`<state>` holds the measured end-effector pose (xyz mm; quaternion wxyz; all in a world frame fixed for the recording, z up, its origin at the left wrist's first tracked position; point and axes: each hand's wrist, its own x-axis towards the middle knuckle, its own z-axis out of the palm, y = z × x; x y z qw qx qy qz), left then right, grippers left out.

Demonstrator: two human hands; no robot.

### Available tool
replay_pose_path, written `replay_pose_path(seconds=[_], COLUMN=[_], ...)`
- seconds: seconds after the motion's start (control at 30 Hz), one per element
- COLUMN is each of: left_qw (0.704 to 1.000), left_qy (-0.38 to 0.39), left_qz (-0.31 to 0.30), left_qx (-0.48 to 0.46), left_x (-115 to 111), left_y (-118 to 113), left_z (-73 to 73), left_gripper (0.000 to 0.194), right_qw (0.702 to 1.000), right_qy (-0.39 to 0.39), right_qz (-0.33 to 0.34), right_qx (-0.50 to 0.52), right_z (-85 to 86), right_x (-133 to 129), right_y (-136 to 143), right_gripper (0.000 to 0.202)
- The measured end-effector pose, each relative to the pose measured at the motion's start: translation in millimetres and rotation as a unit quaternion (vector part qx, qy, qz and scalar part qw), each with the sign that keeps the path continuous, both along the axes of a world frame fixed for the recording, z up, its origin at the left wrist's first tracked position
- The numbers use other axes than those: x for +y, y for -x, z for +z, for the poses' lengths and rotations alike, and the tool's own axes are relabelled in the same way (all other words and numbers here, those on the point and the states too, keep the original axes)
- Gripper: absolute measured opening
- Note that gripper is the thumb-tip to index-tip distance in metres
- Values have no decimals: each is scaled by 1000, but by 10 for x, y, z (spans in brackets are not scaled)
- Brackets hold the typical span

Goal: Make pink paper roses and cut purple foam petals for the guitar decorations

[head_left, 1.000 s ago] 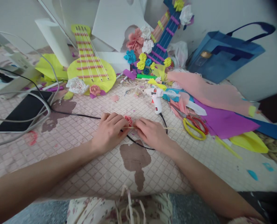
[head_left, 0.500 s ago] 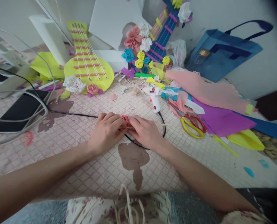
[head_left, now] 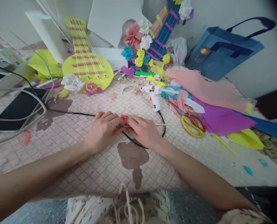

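Note:
Both my hands meet at the middle of the table, fingertips pinched close together. My left hand (head_left: 107, 128) is closed on the left side of a small pink paper flower (head_left: 124, 118), whose ruffled top shows between the hands. From the right, my right hand (head_left: 144, 129) is closed at the same flower. A thin wooden stick (head_left: 163, 125) juts out to the right from under my right hand. The fingertips and the flower's lower part are mostly hidden. A white glue gun (head_left: 155, 98) lies beyond my right hand, its black cord running under my hands.
Yellow-and-red scissors (head_left: 192, 126) and coloured paper (head_left: 222, 118) lie at the right. A yellow paper guitar (head_left: 87, 70) and a blue one with flowers (head_left: 163, 40) are behind. A black phone (head_left: 18, 110) and cables lie left; a blue bag (head_left: 222, 53) stands back right.
My hands have shifted very slightly left with the pink flower between them, and the view has tilted a little. Nothing has been let go.

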<state>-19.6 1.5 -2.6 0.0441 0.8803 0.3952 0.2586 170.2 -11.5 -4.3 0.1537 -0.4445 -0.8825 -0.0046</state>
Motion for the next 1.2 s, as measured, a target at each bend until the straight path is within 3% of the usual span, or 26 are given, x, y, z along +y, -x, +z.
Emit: replay_pose_path(seconds=[0.27, 0.77, 1.2], left_qw=[1000, 980, 984], left_qy=[-7, -181, -155], left_qz=[0, -52, -43], left_qx=[4, 59, 83], left_x=[-11, -34, -49], left_y=[-15, 8, 1], left_z=[34, 56, 50], left_gripper=[9, 11, 15], right_qw=[1000, 1000, 999], right_qy=[8, 6, 11], right_qz=[12, 18, 32], right_qx=[15, 19, 24], right_z=[15, -2, 22], right_x=[-6, -5, -15], right_y=[-26, -32, -16], right_gripper=[26, 24, 23])
